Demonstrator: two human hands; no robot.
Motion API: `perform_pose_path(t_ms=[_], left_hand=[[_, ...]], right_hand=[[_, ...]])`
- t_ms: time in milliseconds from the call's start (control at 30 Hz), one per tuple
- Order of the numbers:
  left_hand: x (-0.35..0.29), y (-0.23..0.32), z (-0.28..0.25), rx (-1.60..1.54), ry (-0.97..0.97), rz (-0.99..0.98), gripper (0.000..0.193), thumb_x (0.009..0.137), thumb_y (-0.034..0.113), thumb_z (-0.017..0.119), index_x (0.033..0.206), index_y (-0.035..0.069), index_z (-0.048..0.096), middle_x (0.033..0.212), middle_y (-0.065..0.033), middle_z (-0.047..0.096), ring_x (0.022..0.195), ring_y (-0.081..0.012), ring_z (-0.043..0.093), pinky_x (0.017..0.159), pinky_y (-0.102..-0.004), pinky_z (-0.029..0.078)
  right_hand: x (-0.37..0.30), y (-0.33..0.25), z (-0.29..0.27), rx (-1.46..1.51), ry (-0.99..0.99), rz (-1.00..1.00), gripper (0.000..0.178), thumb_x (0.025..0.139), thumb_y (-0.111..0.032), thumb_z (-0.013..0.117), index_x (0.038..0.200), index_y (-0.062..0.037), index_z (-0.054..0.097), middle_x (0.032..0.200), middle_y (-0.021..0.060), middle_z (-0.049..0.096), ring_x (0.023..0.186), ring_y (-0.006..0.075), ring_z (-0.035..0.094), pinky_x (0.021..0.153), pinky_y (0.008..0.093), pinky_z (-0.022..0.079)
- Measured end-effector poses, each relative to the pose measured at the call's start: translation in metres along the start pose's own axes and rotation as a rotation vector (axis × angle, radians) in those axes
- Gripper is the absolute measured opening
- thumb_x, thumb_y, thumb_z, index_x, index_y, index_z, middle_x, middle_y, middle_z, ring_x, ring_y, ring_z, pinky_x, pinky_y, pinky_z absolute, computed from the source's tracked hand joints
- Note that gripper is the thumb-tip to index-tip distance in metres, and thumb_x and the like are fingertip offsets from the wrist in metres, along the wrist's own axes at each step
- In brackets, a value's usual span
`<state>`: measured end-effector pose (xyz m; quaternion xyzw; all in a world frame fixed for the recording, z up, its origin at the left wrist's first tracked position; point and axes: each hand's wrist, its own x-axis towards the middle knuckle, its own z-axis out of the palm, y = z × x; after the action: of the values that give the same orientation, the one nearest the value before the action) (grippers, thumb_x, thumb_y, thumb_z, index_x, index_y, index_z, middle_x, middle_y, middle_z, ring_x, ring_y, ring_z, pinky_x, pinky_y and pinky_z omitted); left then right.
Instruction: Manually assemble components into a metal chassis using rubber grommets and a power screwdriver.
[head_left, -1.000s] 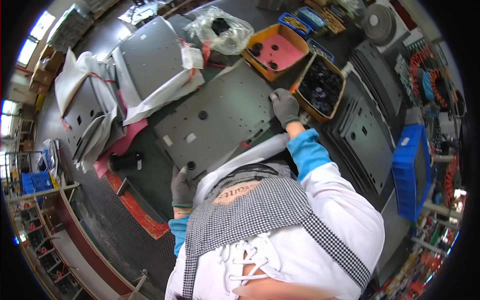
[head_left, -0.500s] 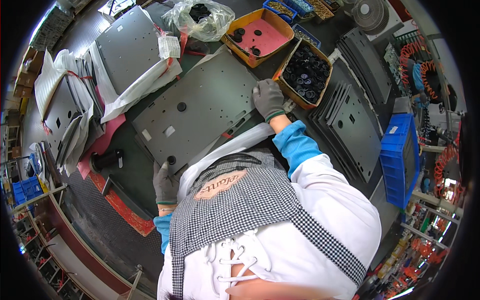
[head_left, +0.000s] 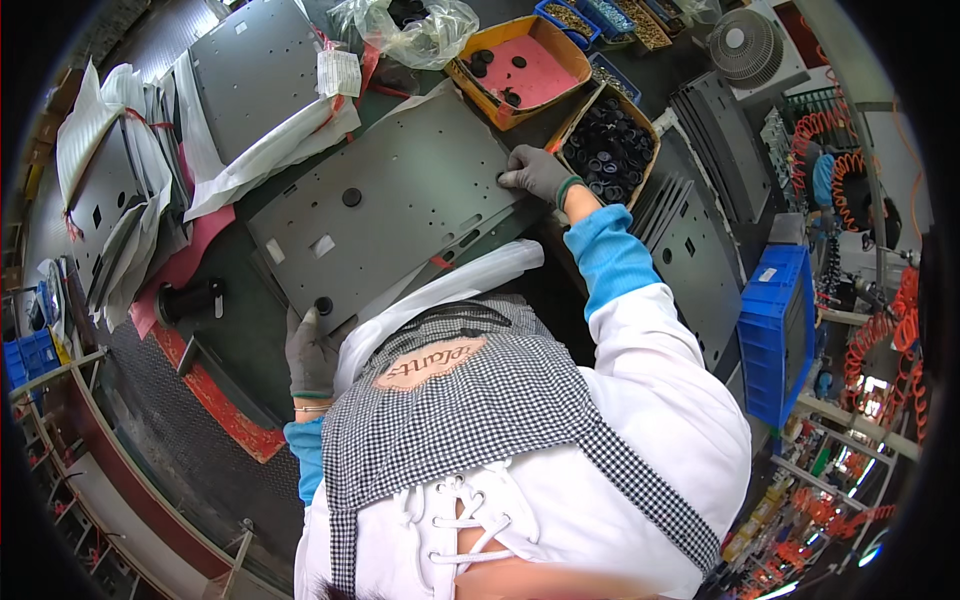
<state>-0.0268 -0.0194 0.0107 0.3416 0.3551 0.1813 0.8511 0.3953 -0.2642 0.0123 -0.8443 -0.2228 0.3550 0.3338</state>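
Observation:
A large grey metal panel (head_left: pixel 400 180) with many holes and slots lies slanted in front of me. Two black round plugs sit on it, one plug (head_left: pixel 351 197) left of its middle and another plug (head_left: pixel 323 305) by the near left corner. My left hand (head_left: pixel 312 352), in a grey glove, grips that corner, its thumb beside the plug and its other fingers mostly hidden under the edge. At the panel's right end my right hand (head_left: pixel 542 174), gloved too, pinches a small dark round plug against the surface; the fingertips partly cover it.
Right of the panel stands a yellow bin (head_left: pixel 607 150) full of black plugs; behind it, a pink-lined tray (head_left: pixel 530 70) holds a few. Stacked panels (head_left: pixel 695 260) and a blue crate (head_left: pixel 775 335) are on the right. Wrapped panels (head_left: pixel 130 200) and a black spool (head_left: pixel 190 300) are left.
My right hand has turned from a closed fist by the panel's end to a pinch at its right edge. The left hand keeps its hold on the near corner. The whole view has shifted slightly.

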Motion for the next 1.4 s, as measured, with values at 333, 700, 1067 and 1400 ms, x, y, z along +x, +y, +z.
perform_pose_path(t_ms=[333, 700, 1067, 1400], left_hand=[[0.001, -0.004, -0.006, -0.056, 0.028, 0.015, 0.049, 0.103, 0.012, 0.048, 0.15, 0.004, 0.038, 0.137, -0.018, 0.054, 0.12, -0.0355, 0.062, 0.091, -0.0514, 0.062], [0.005, -0.008, -0.019, -0.084, 0.031, 0.0, 0.049, 0.102, 0.01, 0.048, 0.15, 0.004, 0.039, 0.138, -0.0176, 0.054, 0.124, -0.0345, 0.059, 0.101, -0.0541, 0.057], [-0.021, 0.011, 0.002, -0.155, -0.153, 0.13, 0.055, 0.098, 0.008, 0.055, 0.15, 0.004, 0.04, 0.146, -0.0148, 0.051, 0.133, -0.0321, 0.053, 0.112, -0.0505, 0.046], [-0.017, 0.04, 0.019, 0.212, -0.168, 0.086, 0.065, 0.096, 0.012, 0.064, 0.153, 0.002, 0.037, 0.142, -0.0131, 0.054, 0.129, -0.0248, 0.055, 0.11, -0.0392, 0.044]], right_hand=[[0.003, -0.022, -0.009, 0.14, -0.067, 0.128, 0.022, 0.087, -0.019, 0.079, 0.093, -0.0045, 0.064, 0.069, 0.0036, 0.062, 0.055, 0.0147, 0.058, 0.053, 0.0288, 0.048], [0.003, -0.028, -0.012, 0.007, 0.002, 0.095, 0.038, 0.091, -0.034, 0.074, 0.112, -0.0021, 0.067, 0.096, 0.0088, 0.07, 0.089, 0.0207, 0.067, 0.078, 0.0373, 0.054], [-0.098, -0.074, 0.099, 1.415, -0.349, -0.493, 0.067, 0.095, -0.045, 0.07, 0.148, -0.01, 0.048, 0.137, 0.0089, 0.059, 0.126, 0.0219, 0.058, 0.103, 0.04, 0.051], [-0.112, -0.083, 0.142, 1.381, -0.292, -0.181, 0.026, 0.102, -0.012, 0.06, 0.121, 0.0042, 0.064, 0.117, 0.0085, 0.069, 0.106, 0.02, 0.067, 0.097, 0.0328, 0.053]])
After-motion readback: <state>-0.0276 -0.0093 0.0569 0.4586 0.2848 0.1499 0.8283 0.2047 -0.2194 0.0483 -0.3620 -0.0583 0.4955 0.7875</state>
